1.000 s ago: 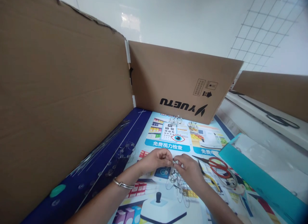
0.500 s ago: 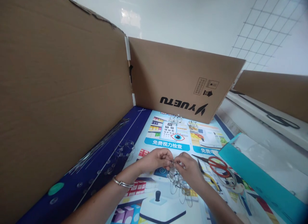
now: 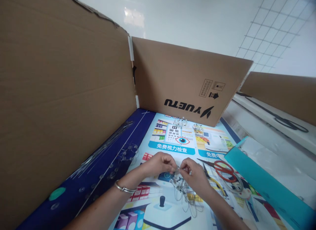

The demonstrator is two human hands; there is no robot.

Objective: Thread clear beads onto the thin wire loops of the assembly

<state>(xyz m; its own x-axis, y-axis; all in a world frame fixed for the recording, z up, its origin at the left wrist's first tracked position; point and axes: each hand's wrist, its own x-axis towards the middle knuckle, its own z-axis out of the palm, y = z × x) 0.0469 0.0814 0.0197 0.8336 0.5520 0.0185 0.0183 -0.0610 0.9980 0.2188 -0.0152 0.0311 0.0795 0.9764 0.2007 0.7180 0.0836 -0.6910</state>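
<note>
My left hand (image 3: 163, 164) and my right hand (image 3: 194, 172) are close together over the printed table cover, thumbs and fingertips pinched. Between and below them hangs a tangle of clear beads on thin wire (image 3: 181, 184), with loose wire loops trailing toward me. Both hands pinch its upper end; the exact bit between the fingertips is too small to make out. Right of my right hand lie red-handled scissors (image 3: 224, 170) and yellow-handled pliers (image 3: 216, 185), partly beside a coil of thin wire (image 3: 235, 185).
Cardboard panels (image 3: 192, 78) stand at the back and left. Two beaded wire clusters (image 3: 180, 122) lie near the back panel. Wire lengths (image 3: 103, 147), loose beads (image 3: 112, 174) and a green disc (image 3: 57, 193) lie on the left. A teal box (image 3: 269, 184) stands at right.
My right hand has shifted slightly right, widening the small gap between my fingertips. The beaded wire has swung a little, its loops spreading rightward. My left hand is nearly still.
</note>
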